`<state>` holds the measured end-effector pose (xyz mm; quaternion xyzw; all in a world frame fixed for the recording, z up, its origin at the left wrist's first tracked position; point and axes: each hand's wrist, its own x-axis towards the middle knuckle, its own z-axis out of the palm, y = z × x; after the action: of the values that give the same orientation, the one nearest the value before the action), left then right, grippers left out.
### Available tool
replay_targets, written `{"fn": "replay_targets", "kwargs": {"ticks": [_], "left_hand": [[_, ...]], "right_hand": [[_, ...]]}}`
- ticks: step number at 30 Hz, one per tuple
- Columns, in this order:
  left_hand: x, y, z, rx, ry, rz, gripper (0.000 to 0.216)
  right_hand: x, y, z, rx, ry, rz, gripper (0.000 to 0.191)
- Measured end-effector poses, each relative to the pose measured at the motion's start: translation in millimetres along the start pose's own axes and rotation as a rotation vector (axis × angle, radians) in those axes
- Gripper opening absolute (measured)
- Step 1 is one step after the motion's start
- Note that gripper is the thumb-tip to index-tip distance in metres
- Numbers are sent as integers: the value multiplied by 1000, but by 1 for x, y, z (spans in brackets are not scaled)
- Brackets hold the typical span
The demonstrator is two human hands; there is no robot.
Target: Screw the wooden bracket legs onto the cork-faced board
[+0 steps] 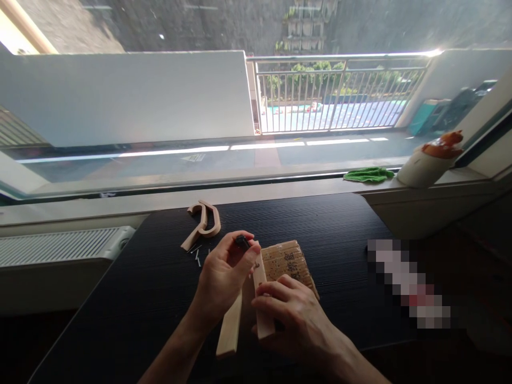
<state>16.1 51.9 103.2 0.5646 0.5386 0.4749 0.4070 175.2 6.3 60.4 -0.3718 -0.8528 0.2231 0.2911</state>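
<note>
My left hand [224, 274] is closed, with a small black piece [241, 241] between thumb and fingers; its exact kind is unclear. The thumb is at the far end of a pale wooden bar [264, 324]. Around that bar's nearer part my right hand [302, 309] is closed, some fingertips hidden beneath it. Small round brownish spots show on the bar's face. A second wooden strip [229, 333] slants below my left hand, its far end hidden. Partly behind the bar lies a piece of corrugated cardboard [292, 261] marked with holes and dark writing.
Two curved wooden pieces [211, 230] lie at the back left of the black table [320, 224], several thin metal screws or nails [197, 258] beside them. The windowsill holds a green cloth [368, 174] and a white container [426, 166]. A radiator [64, 245] stands left; a blurred patch covers something right.
</note>
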Motion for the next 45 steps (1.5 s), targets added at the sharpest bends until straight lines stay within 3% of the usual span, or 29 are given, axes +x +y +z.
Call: {"fn": "replay_targets", "kwargs": {"ticks": [3, 9, 16, 18, 21, 24, 29, 34, 37, 42, 45], "left_hand": [[0, -2, 2, 4, 67, 36, 22], [2, 1, 0, 213, 65, 209, 11], [16, 1, -14, 91, -208, 128, 28], [19, -1, -17, 114, -174, 109, 31], [18, -4, -17, 108, -4, 96, 35], [10, -4, -14, 109, 80, 132, 27], [0, -4, -15, 149, 71, 208, 16], [8, -3, -21, 95, -45, 197, 16], [12, -1, -21, 131, -53, 227, 19], [5, 3, -13, 60, -14, 56, 23], [1, 1, -6, -12, -32, 25, 23]], "right_hand": [[-1, 2, 3, 15, 16, -8, 29], [2, 1, -2, 59, 54, -57, 32], [5, 2, -1, 58, 91, -79, 27], [4, 1, -1, 55, 94, -72, 28], [4, 0, -2, 60, 92, -62, 28], [4, 0, -3, 62, 81, -64, 28], [4, 0, -2, 59, 81, -53, 28], [4, 0, -2, 70, 67, -54, 28], [3, 0, -2, 69, 63, -51, 29], [3, 1, -1, 60, 70, -59, 30], [3, 2, 1, 53, 67, -51, 29]]}}
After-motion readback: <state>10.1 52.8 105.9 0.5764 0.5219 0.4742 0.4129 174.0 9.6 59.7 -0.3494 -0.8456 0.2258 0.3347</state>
